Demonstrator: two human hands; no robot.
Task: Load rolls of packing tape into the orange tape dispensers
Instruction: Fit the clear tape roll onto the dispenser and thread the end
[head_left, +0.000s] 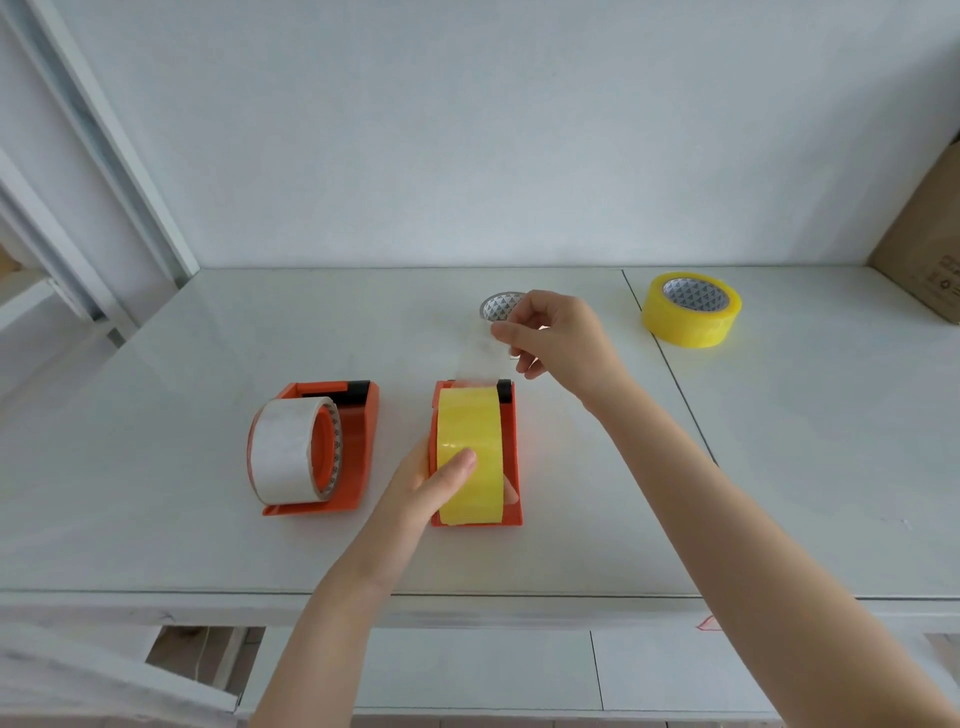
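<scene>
Centre frame: yellow roll (470, 457) in orange dispenser (513, 457), braced by left hand (431, 483); right hand (553, 332) pinches tape tail (480, 358). Flimsy, sticky; hold the edges.

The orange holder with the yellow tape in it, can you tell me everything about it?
The orange dispenser looks like plastic and rests on the white table, right of its twin. A yellow tape roll stands on edge inside. There is a black part at its far end. The left hand steadies it, thumb on the roll; the right hand pulls a clear strip upward.
</scene>
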